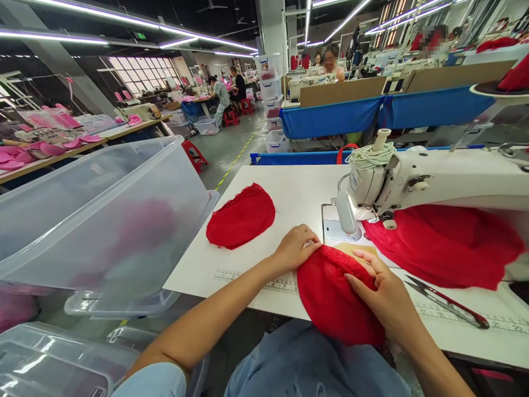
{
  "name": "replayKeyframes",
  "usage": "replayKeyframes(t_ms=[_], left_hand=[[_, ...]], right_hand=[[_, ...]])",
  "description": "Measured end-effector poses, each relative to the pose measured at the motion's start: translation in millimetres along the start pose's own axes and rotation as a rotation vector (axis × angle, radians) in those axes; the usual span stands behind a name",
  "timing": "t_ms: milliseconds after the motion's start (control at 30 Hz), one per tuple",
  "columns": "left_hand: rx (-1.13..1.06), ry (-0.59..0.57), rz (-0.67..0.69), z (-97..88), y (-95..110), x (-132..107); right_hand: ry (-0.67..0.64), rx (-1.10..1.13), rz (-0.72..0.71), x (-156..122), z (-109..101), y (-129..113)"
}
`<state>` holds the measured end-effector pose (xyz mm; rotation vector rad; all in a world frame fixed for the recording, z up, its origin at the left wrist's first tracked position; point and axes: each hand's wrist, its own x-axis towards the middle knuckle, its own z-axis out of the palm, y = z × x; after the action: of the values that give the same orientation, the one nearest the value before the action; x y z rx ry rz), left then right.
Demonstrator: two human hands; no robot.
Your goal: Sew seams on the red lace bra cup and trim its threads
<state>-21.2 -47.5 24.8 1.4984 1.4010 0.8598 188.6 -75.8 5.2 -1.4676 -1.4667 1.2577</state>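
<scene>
A red fabric piece (336, 300) with a lacy upper edge hangs over the table's front edge, between my two hands. My left hand (298, 248) pinches its upper left corner. On the right side, my right hand (378, 281) grips the lacy edge, thumb in front and fingers behind. Just beyond the cloth stands a white sewing machine (450, 176), its needle area partly hidden by a pale attachment. Another red fabric piece (242, 216) with a scalloped edge lies flat to the left. More red fabric (446, 242) is heaped under the machine arm.
Thread snips or tweezers (448, 302) with red handles lie on the white table (306, 187), right of my right hand. A large translucent bin (103, 220) stands against the left side. Blue cloth (330, 117) hangs across the workstation ahead. Several people sit further back.
</scene>
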Motion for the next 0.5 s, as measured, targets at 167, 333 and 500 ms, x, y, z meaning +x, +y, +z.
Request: replayKeyframes(t_ms=[167, 333, 500], left_hand=[[-0.342, -0.108, -0.176, 2.7, 4, -3], [-0.859, -0.333, -0.448, 3.7, 2, -5], [-0.977, -0.344, -0.365, 8.4, 3, -9]], right_hand=[[0.031, 0.111, 0.004, -1, -3, -6], [-0.061, 0.764, 0.240, 2, -5, -7], [-0.122, 0.994, 0.350, 11, -16, 3]])
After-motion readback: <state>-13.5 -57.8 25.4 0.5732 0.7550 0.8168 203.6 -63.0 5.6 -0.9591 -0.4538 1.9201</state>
